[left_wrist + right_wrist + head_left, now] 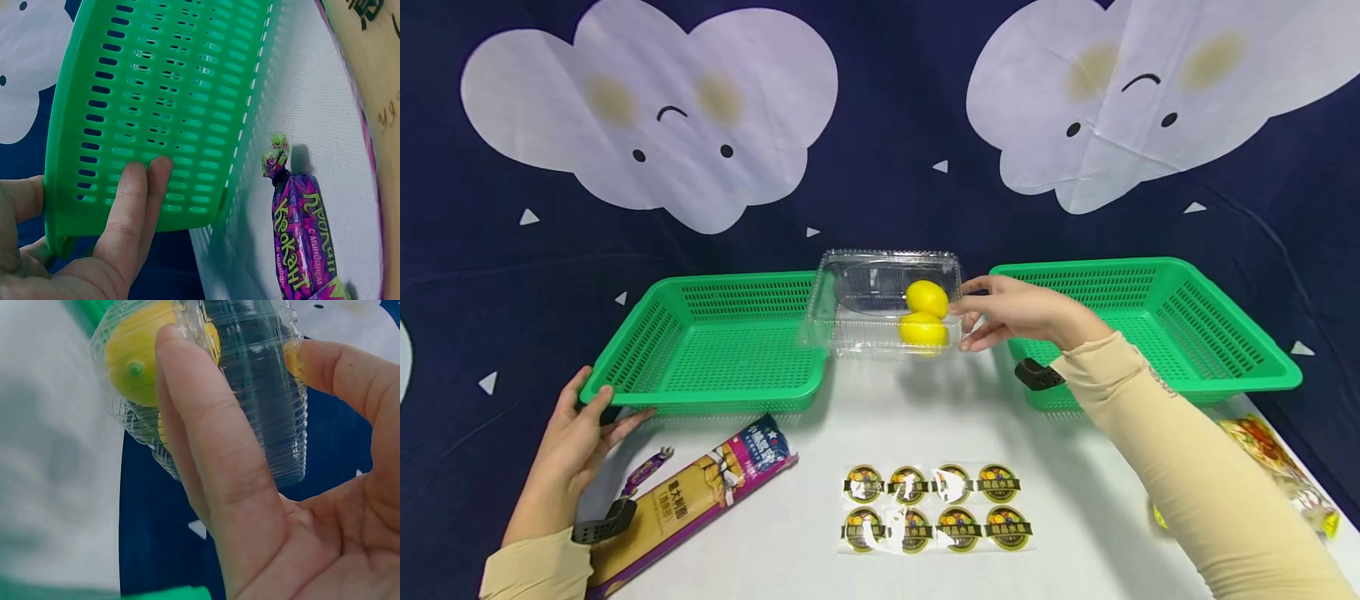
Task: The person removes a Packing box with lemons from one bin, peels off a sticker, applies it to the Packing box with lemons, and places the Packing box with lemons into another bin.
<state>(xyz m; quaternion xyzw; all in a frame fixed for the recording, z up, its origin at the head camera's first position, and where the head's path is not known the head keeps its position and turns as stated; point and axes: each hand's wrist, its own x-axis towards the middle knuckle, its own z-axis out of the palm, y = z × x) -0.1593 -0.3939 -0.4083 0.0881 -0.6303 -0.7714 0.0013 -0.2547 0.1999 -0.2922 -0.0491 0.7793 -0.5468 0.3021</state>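
My right hand (pixel 1018 310) pinches the right end of a clear plastic clamshell box (pixel 865 329), thumb on one side and fingers on the other. Two yellow lemons (pixel 927 298) sit inside at the box's right end. The box is held above the table between two baskets, overlapping the right edge of the left one in the head view. At the near left corner of the left green basket (pixel 737 354), my left hand (pixel 576 442) grips the rim; in the left wrist view two fingers (pixel 125 206) lie against its slotted outer wall.
Another green basket (pixel 1131 333) stands at the right. A pasta packet (pixel 692 500) and a purple wrapped candy (pixel 647 471) lie before the left basket. A sheet of round stickers (pixel 936 508) lies at front centre. Another food packet (pixel 1281 467) is partly behind the right sleeve.
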